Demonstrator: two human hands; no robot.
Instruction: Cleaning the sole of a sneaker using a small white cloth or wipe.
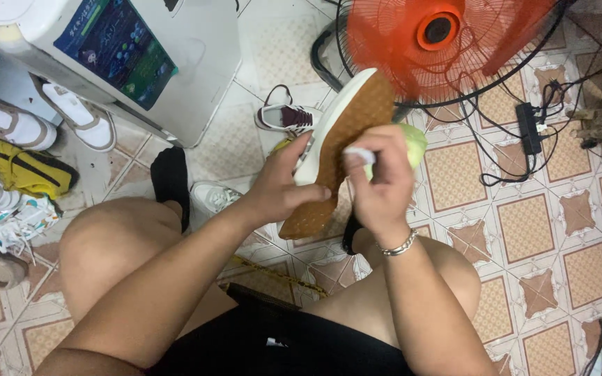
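My left hand grips a white sneaker held sole up; its brown textured sole faces me. My right hand, with a metal bracelet at the wrist, pinches a small white piece against the sole's edge. Behind that hand a pale green object shows partly. My bare knees are spread below, left and right of the shoe.
An orange fan stands on the tiled floor ahead, with a power strip and cables at right. A white appliance is at upper left. Several shoes lie at left; another sneaker and a black sock lie ahead.
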